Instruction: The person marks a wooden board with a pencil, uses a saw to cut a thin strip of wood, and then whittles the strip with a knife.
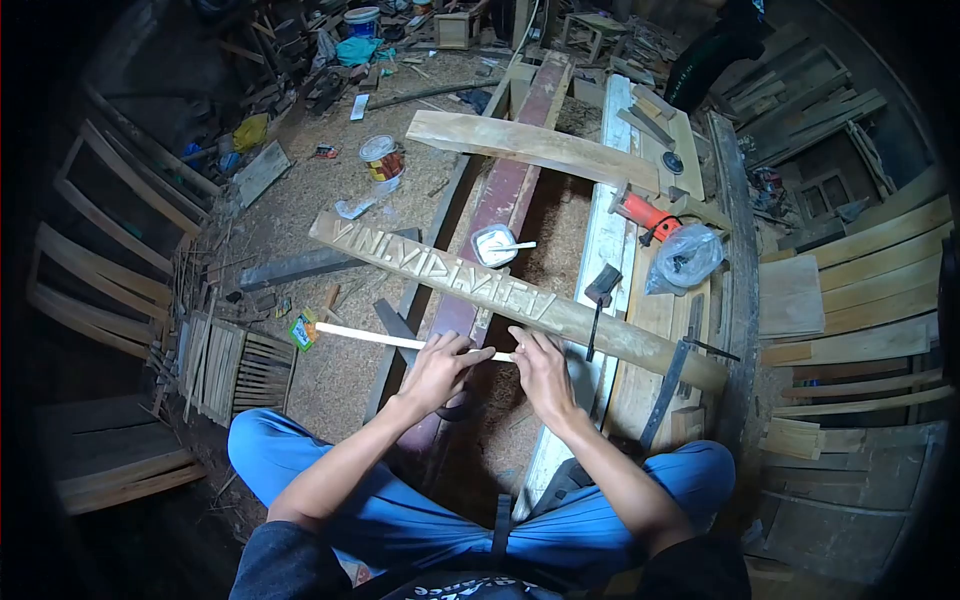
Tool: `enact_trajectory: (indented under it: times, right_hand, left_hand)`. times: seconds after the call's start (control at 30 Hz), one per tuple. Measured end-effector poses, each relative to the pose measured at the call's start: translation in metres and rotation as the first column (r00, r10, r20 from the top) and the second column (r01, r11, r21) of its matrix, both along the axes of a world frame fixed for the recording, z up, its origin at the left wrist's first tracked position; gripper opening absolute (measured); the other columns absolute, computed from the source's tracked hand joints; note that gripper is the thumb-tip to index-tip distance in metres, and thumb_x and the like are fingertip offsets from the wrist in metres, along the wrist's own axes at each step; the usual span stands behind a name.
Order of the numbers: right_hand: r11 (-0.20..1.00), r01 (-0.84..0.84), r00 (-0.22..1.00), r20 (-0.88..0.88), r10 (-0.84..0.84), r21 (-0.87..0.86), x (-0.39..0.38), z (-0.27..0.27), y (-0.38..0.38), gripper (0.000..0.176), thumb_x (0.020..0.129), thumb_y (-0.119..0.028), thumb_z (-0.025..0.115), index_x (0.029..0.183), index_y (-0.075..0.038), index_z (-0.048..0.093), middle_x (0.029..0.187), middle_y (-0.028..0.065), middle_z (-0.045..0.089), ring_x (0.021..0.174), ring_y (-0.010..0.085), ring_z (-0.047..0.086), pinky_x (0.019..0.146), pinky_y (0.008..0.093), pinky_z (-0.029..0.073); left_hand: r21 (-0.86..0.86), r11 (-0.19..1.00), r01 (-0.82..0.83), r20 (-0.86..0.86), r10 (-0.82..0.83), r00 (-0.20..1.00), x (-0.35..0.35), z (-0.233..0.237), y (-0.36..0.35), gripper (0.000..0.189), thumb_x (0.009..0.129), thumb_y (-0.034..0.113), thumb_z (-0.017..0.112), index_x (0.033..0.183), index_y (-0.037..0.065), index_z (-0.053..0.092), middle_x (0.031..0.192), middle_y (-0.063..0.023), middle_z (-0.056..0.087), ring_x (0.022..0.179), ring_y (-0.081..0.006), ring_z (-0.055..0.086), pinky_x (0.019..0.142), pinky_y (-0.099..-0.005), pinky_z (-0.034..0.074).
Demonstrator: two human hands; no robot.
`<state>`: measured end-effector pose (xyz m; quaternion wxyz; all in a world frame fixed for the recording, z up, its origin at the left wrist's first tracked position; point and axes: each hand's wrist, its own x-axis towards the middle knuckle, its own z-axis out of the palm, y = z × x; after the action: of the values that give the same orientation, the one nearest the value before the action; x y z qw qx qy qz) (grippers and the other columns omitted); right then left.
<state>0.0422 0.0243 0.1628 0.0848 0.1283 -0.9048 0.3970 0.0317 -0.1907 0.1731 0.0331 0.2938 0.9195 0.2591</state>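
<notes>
Head view: both hands grasp a thin pale strip [370, 337] at the bench's near edge. The left hand [438, 367] is curled around it and the right hand [541, 366] pinches its right end, while its other end juts out left over the sawdust floor. Just beyond the hands, a carved plank [450, 275] lies slantwise across the bench. A tub [493, 245] sits behind the plank, and a hammer [601, 292] rests on it at the right.

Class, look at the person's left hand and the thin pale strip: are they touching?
Touching. The head view shows the left hand curled over the thin pale strip with no gap, and the strip's free length sticks out beyond it.
</notes>
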Motion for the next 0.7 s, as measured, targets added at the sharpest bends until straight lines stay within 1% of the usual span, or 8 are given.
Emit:
enact_trajectory:
  times: [0.07,0.1,0.17,0.23,0.3,0.43,0.5,0.7]
  right_hand:
    - [0.999,0.043,0.998,-0.04,-0.043,-0.019,-0.003,0.0,-0.003,0.017,0.089,-0.009,0.07,0.106,-0.004,0.071,0.088,0.0132,0.063,0.09,0.0343,0.061,0.082,0.0466,0.049]
    - [0.999,0.047,0.998,-0.043,-0.048,-0.016,-0.004,0.008,-0.003,0.017,0.089,-0.009,0.07,0.106,-0.004,0.071,0.088,0.0132,0.063,0.09,0.0343,0.061,0.082,0.0466,0.049]
    - [0.978,0.002,0.985,-0.17,0.034,0.208,-0.004,0.024,-0.002,0.013,0.091,-0.018,0.071,0.098,-0.007,0.073,0.09,0.0076,0.066,0.09,0.0269,0.061,0.09,0.0456,0.043]
    - [0.976,0.007,0.992,-0.125,0.021,0.219,-0.002,0.021,-0.003,0.018,0.095,-0.025,0.067,0.097,-0.009,0.074,0.095,0.0045,0.068,0.094,0.0224,0.06,0.098,0.0458,0.036]
    - [0.978,0.033,0.988,-0.156,-0.001,0.206,-0.001,0.022,-0.004,0.021,0.097,-0.025,0.062,0.101,-0.008,0.074,0.098,0.0054,0.068,0.097,0.0237,0.06,0.099,0.0476,0.036]
    - [0.975,0.028,0.985,-0.174,0.011,0.22,0.0,0.024,-0.005,0.025,0.1,-0.024,0.057,0.108,-0.007,0.073,0.101,0.0065,0.068,0.099,0.0241,0.061,0.101,0.0484,0.035]
    - [0.956,0.031,0.991,-0.135,0.009,0.29,0.002,0.029,-0.002,0.032,0.102,-0.023,0.052,0.121,-0.007,0.07,0.108,0.0088,0.068,0.105,0.0241,0.06,0.103,0.047,0.033]
    - [0.938,-0.012,0.996,-0.083,0.044,0.347,0.0,0.04,0.008,0.044,0.094,-0.025,0.059,0.134,-0.006,0.062,0.109,0.0104,0.066,0.106,0.0248,0.059,0.106,0.0479,0.032]
  left_hand:
    - [0.007,1.0,-0.012,-0.01,0.012,1.0,0.002,0.003,0.0,0.062,0.068,0.001,0.072,0.128,0.017,0.07,0.101,-0.0074,0.061,0.098,-0.0278,0.056,0.089,-0.04,0.045]
    - [0.015,1.0,-0.018,-0.018,0.018,1.0,0.002,0.006,0.001,0.062,0.068,0.001,0.071,0.128,0.017,0.07,0.1,-0.0073,0.061,0.098,-0.0276,0.056,0.088,-0.0397,0.045]
    - [0.037,0.999,-0.015,-0.042,0.016,0.999,0.001,0.011,0.002,0.061,0.069,0.001,0.071,0.128,0.017,0.07,0.099,-0.0074,0.061,0.098,-0.0277,0.056,0.087,-0.0396,0.045]
    - [0.062,0.998,-0.016,-0.056,0.02,0.998,0.003,0.012,0.002,0.06,0.069,0.001,0.07,0.127,0.017,0.071,0.098,-0.0074,0.061,0.097,-0.0278,0.056,0.087,-0.0395,0.045]
    - [0.035,0.999,-0.003,-0.077,0.006,0.997,-0.001,0.014,-0.002,0.065,0.074,0.004,0.071,0.137,0.02,0.064,0.097,-0.0074,0.059,0.093,-0.0275,0.055,0.084,-0.0399,0.045]
    - [0.093,0.995,-0.027,-0.132,0.04,0.99,0.0,0.026,0.001,0.059,0.071,0.0,0.068,0.127,0.017,0.071,0.099,-0.0079,0.062,0.094,-0.0275,0.057,0.083,-0.0385,0.045]
    - [0.103,0.994,-0.024,-0.141,0.038,0.989,0.001,0.031,0.002,0.059,0.071,-0.001,0.068,0.127,0.017,0.071,0.099,-0.0078,0.063,0.094,-0.0275,0.057,0.083,-0.0388,0.045]
    - [0.089,0.995,0.035,-0.227,-0.014,0.974,-0.002,0.031,0.002,0.067,0.069,0.003,0.073,0.134,0.019,0.065,0.103,-0.0052,0.061,0.093,-0.0256,0.056,0.083,-0.0384,0.044]
